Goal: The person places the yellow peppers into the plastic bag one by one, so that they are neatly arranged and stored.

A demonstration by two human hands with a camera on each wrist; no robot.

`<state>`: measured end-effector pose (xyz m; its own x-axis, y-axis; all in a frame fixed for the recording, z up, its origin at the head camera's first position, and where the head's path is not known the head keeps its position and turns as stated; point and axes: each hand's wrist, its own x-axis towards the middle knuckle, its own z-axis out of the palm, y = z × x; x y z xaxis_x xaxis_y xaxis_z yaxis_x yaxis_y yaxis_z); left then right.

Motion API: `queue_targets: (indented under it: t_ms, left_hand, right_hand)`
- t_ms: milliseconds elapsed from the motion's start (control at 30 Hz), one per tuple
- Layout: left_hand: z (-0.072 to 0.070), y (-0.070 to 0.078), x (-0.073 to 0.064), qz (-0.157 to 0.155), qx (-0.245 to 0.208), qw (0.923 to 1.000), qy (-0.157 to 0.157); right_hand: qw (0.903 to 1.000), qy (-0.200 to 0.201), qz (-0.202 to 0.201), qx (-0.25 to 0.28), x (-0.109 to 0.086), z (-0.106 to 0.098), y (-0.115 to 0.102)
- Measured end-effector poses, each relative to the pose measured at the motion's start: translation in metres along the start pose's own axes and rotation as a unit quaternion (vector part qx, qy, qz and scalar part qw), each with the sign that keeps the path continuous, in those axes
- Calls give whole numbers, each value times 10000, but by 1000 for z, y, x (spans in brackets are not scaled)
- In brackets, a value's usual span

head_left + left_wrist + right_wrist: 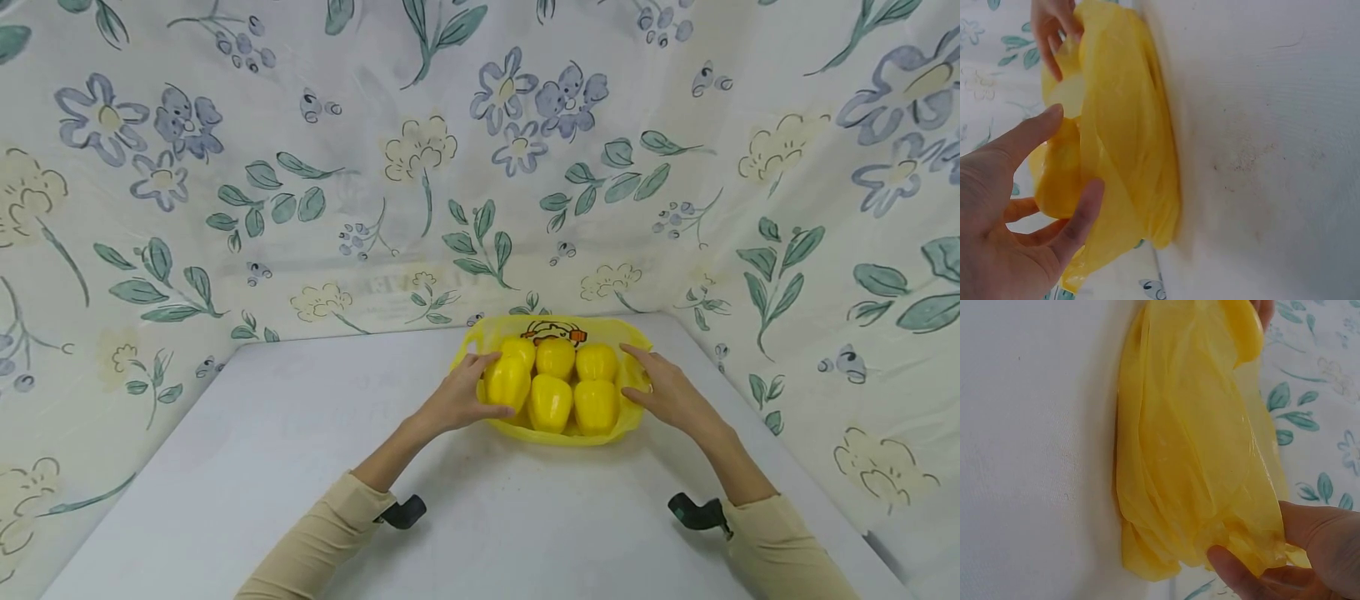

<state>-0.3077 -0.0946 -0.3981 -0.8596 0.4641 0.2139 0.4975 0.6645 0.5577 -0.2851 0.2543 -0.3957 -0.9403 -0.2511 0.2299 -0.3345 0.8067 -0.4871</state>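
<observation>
Several glossy yellow bell peppers (551, 403) sit in two rows inside a yellow plastic bag (1125, 112), its mouth spread wide. My left hand (463, 395) holds the leftmost yellow bell pepper (507, 385), thumb on the near side and fingers round the far side. In the left wrist view this pepper (1060, 172) shows at the bag's opening, partly above its edge. On the other side, my right hand (669, 393) grips the bag's right edge, with the thumb in front of the thin plastic in the right wrist view. Bag folds hide part of those fingers.
The bag rests on a white table (300, 433) near its back edge. Behind and beside the table hangs a floral cloth (360, 183). A black wrist camera (403, 512) sits at the left cuff, another black camera (697, 512) at the right.
</observation>
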Motion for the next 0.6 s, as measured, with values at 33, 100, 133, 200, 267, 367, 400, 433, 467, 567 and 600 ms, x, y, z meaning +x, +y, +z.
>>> queue_targets:
  t_ms: [33, 100, 133, 200, 267, 367, 400, 433, 467, 567, 600]
  left_hand:
    - [1, 0, 0, -18, -17, 10000, -7]
    - [2, -1, 0, -54, -35, 10000, -15]
    - [2, -1, -1, -84, -34, 10000, -28]
    - [3, -1, -1, -118, -35, 9999, -49]
    - [3, -2, -2, -126, -76, 9999, -68]
    - [1, -2, -3, -69, -145, 9998, -85]
    - [0, -3, -4, -29, -180, 9998, -76]
    - [-1, -3, -4, 2, -211, 9998, -69]
    - [-2, -4, -5, 45, -251, 9997, -51]
    - [-7, -8, -8, 255, -404, 9988, 53]
    - [-9, -10, -9, 325, -469, 9983, 88]
  right_hand:
    - [10000, -2, -9, -3, 0, 0, 0]
    - [10000, -3, -19, 5, 0, 0, 0]
    - [10000, -8, -15, 3, 0, 0, 0]
    - [10000, -21, -5, 9, 0, 0, 0]
    - [10000, -31, 7, 6, -1, 1, 0]
    - [10000, -31, -9, 15, -1, 0, -1]
    - [10000, -24, -18, 18, -1, 0, -1]
    - [10000, -18, -31, 15, -1, 0, -1]
    - [10000, -12, -44, 14, -1, 0, -1]
    - [10000, 8, -80, -9, 0, 0, 0]
    - [10000, 17, -93, -20, 0, 0, 0]
